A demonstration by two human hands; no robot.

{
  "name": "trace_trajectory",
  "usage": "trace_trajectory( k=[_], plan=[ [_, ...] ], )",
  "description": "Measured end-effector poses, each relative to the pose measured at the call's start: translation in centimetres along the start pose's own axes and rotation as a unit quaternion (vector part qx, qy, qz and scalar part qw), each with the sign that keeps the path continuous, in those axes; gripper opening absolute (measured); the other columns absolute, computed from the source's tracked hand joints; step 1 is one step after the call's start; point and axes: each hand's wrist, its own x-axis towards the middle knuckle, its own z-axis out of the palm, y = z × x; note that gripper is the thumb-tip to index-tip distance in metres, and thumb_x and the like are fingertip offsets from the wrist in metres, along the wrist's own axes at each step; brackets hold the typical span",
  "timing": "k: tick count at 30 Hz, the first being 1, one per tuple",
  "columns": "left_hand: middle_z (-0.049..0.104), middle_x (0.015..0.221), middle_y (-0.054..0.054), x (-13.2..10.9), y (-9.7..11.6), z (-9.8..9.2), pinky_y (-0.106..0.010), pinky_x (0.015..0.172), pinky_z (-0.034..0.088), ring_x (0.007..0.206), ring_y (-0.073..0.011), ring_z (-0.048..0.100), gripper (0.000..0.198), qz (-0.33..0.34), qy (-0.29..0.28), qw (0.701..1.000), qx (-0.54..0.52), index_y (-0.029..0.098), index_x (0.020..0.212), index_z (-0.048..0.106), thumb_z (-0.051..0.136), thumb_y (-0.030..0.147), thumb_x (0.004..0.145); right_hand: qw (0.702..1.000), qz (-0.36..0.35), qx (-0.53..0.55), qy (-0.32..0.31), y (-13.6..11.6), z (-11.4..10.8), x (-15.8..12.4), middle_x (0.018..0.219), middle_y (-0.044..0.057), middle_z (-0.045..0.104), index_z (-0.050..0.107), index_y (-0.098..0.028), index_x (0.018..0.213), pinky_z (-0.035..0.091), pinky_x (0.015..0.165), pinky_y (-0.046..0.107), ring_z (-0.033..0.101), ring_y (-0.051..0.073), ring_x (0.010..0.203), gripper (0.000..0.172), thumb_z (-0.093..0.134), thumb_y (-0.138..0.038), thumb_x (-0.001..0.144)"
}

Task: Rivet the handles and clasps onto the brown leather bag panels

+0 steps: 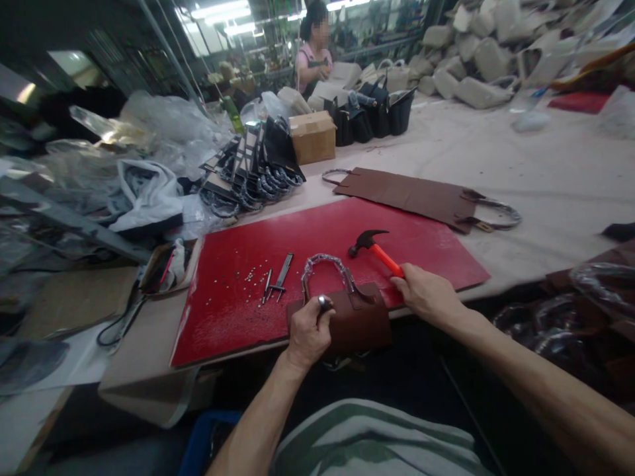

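Note:
My left hand point(308, 330) is closed around a small metal punch-like tool point(323, 303), held upright on a brown leather piece point(362, 320) at the near edge of the red cutting board point(238, 317). A handle wrapped in clear plastic point(325, 264) arches up from the leather piece. My right hand point(426, 294) grips the orange handle of a hammer point(374, 248); its black head is lifted above the board. Small metal rivets point(248, 274) and two metal tools point(278, 277) lie on the board to the left.
A flat brown bag panel with handles point(417, 197) lies beyond the board. Stacked dark bag parts point(253, 172), a cardboard box point(312, 135) and black bags point(372, 112) stand further back. A person point(312, 53) works at the far end. Plastic wrapping point(149, 132) is piled at left.

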Motion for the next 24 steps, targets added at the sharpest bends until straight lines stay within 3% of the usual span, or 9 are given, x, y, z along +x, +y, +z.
trace_trajectory(
  k=[3,5,7,12,16,24],
  plan=[
    [0.071,0.091,-0.005,-0.1,-0.1,-0.1,-0.026,0.081,0.056,0.085,-0.0166,0.07,0.012,0.018,0.006,1.0,0.001,0.019,0.103,0.06,0.052,0.019,0.094,0.983,-0.146,-0.011,0.113,-1.6,1.4,-0.4,0.133,0.021,0.053,0.054,-0.014,0.131,0.042,0.09,0.043,0.053,0.032,0.115,0.045,0.056,-0.037,0.092],
    [0.071,0.092,-0.006,0.0,-0.1,-0.1,-0.026,0.082,0.057,0.086,-0.0168,0.071,0.012,0.029,0.007,1.0,0.006,0.019,0.103,0.06,0.052,0.019,0.094,0.965,-0.237,0.032,0.104,-3.3,2.2,-0.7,0.145,0.019,0.044,0.054,-0.018,0.135,0.036,0.102,0.051,0.043,0.036,0.129,0.057,0.066,-0.041,0.085],
    [0.071,0.093,-0.006,0.0,0.0,-0.2,-0.026,0.082,0.057,0.087,-0.0167,0.071,0.013,0.039,0.009,0.999,0.01,0.018,0.103,0.061,0.052,0.018,0.094,0.958,-0.275,0.059,0.061,-4.7,3.3,-0.8,0.147,0.018,0.043,0.057,-0.017,0.133,0.03,0.108,0.056,0.039,0.037,0.132,0.064,0.075,-0.045,0.077],
    [0.071,0.096,-0.006,0.0,0.3,-0.4,-0.026,0.086,0.057,0.092,-0.0158,0.07,0.016,0.064,0.02,0.998,0.009,0.017,0.107,0.06,0.054,0.013,0.093,0.957,-0.27,0.101,0.026,-5.8,5.7,-0.6,0.141,0.015,0.051,0.062,-0.015,0.127,0.025,0.112,0.055,0.043,0.034,0.127,0.068,0.082,-0.047,0.07],
    [0.072,0.099,-0.007,-0.4,0.4,-0.3,-0.028,0.088,0.058,0.094,-0.0162,0.07,0.02,0.071,0.03,0.997,0.0,0.016,0.11,0.059,0.056,0.009,0.092,0.958,-0.257,0.126,0.025,-5.6,6.0,-0.6,0.132,0.01,0.059,0.063,-0.016,0.124,0.027,0.111,0.053,0.044,0.032,0.122,0.064,0.084,-0.041,0.068],
    [0.073,0.104,-0.009,-1.1,0.6,-0.6,-0.036,0.087,0.062,0.099,-0.0202,0.071,0.017,0.048,0.027,0.997,-0.047,0.017,0.103,0.061,0.058,0.006,0.09,0.958,-0.244,0.145,0.026,-5.7,6.6,-0.6,0.131,0.008,0.06,0.063,-0.018,0.124,0.023,0.113,0.055,0.042,0.033,0.124,0.061,0.081,-0.036,0.069]
  ],
)
